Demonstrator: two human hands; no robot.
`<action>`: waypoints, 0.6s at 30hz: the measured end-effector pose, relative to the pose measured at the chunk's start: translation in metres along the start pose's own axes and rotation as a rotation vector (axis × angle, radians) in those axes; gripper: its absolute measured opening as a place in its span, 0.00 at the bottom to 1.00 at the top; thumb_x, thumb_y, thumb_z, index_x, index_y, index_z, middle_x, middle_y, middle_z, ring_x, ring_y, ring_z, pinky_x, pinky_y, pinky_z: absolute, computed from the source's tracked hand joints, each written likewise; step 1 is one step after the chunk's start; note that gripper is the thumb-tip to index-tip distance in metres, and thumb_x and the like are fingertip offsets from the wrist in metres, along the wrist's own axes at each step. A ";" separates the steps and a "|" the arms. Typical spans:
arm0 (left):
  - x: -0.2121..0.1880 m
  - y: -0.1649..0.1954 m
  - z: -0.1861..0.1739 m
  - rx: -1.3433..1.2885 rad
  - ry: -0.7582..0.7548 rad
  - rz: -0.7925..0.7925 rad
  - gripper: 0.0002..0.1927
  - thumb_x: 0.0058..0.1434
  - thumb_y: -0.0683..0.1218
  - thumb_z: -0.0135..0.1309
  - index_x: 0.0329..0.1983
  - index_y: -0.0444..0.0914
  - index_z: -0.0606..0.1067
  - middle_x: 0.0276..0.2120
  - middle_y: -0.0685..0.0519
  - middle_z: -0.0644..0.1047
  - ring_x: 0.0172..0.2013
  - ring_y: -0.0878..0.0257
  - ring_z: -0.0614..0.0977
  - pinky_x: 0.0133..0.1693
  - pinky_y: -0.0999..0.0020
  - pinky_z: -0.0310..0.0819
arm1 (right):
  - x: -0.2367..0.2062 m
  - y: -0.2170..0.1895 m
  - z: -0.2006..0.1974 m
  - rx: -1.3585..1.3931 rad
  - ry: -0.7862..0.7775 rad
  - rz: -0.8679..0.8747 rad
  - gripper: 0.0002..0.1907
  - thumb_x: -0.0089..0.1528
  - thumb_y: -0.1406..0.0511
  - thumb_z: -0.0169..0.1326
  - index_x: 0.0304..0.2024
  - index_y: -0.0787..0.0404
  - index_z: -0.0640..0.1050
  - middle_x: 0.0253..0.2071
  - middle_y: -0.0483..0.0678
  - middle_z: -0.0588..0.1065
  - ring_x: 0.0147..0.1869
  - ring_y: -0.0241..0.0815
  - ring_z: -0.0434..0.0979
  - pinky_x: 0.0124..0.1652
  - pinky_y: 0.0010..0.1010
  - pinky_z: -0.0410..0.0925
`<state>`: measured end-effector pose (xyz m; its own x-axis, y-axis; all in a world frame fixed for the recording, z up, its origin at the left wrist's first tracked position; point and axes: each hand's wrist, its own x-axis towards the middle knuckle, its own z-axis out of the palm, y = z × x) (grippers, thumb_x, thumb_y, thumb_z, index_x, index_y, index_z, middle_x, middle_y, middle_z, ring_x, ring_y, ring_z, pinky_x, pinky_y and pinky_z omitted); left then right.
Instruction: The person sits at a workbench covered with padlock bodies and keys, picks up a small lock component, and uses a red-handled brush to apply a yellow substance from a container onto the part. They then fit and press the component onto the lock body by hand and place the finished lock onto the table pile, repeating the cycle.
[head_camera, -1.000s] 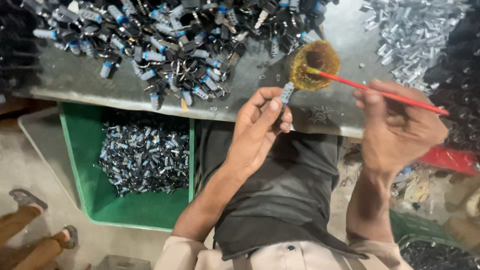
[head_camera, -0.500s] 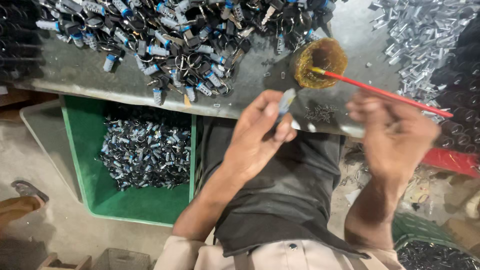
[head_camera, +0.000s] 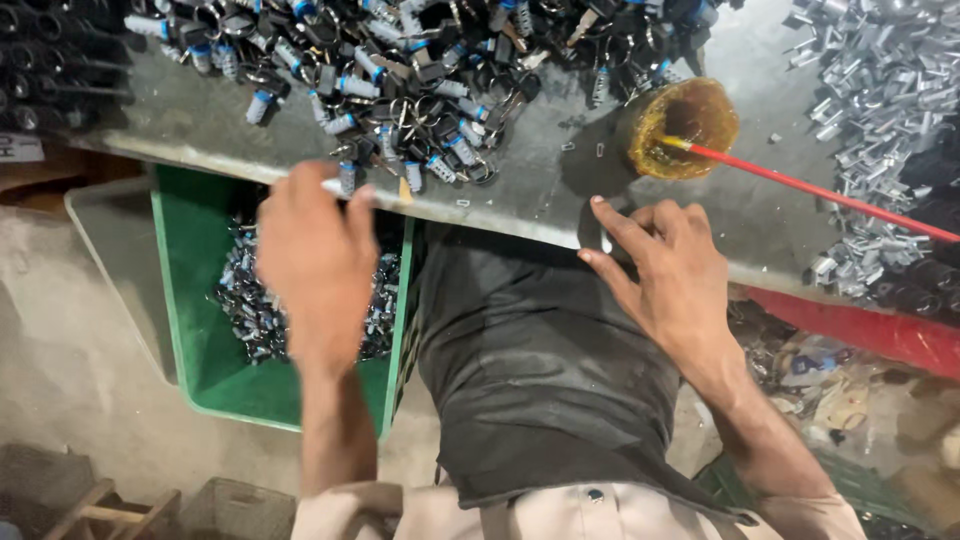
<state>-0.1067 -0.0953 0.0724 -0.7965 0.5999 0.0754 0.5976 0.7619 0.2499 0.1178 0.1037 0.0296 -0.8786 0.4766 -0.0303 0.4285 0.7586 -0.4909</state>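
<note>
The left hand (head_camera: 315, 255) is hanging back-up over the near edge of the grey surface (head_camera: 520, 190), its fingers curling downward at 12 o'clock; its outline is blurring, and whether the fingers are closing on anything I cannot tell. The right hand (head_camera: 665, 270) is lying palm-down at the surface's edge, thumb and index finger spreading apart and pinching toward a small pale piece (head_camera: 606, 243) just at the rim, though that piece is too small to make out. The right forearm is running off toward 5 o'clock, its elbow cut off by the frame. A heap of small cylinder locks with keys (head_camera: 400, 80) is lying on the surface at 12 o'clock from the left hand, the nearest ones just beside its fingertips. A yellow cup (head_camera: 680, 125) is sitting at 12 o'clock from the right hand, near it, with a red stick (head_camera: 810, 190) leaning out toward 4 o'clock. Below the left hand, a green bin (head_camera: 215, 370) is holding more lock pieces, partly hidden by the hand.
</note>
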 end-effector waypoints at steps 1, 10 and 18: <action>0.004 0.006 0.010 0.005 0.003 -0.007 0.15 0.66 0.43 0.63 0.50 0.35 0.71 0.43 0.45 0.75 0.45 0.45 0.76 0.45 0.50 0.70 | -0.002 0.000 0.000 -0.024 -0.004 -0.012 0.27 0.56 0.58 0.67 0.58 0.52 0.82 0.38 0.46 0.72 0.42 0.51 0.68 0.37 0.39 0.67; -0.011 -0.001 0.037 -0.017 0.037 -0.077 0.14 0.62 0.42 0.62 0.47 0.36 0.71 0.44 0.44 0.73 0.45 0.44 0.75 0.45 0.51 0.69 | -0.017 0.008 0.015 0.207 0.089 -0.033 0.10 0.59 0.65 0.67 0.42 0.55 0.82 0.37 0.45 0.72 0.45 0.47 0.72 0.44 0.40 0.67; 0.014 -0.017 0.021 -1.123 0.275 -0.069 0.08 0.80 0.46 0.47 0.50 0.36 0.69 0.45 0.50 0.72 0.41 0.61 0.74 0.50 0.64 0.75 | -0.029 0.006 0.004 0.421 0.132 0.204 0.04 0.65 0.72 0.61 0.37 0.62 0.78 0.40 0.48 0.74 0.37 0.41 0.72 0.37 0.31 0.65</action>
<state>-0.1257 -0.0945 0.0493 -0.8999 0.3872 0.2007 0.2426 0.0622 0.9681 0.1447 0.0925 0.0242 -0.7398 0.6697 -0.0656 0.4427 0.4109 -0.7970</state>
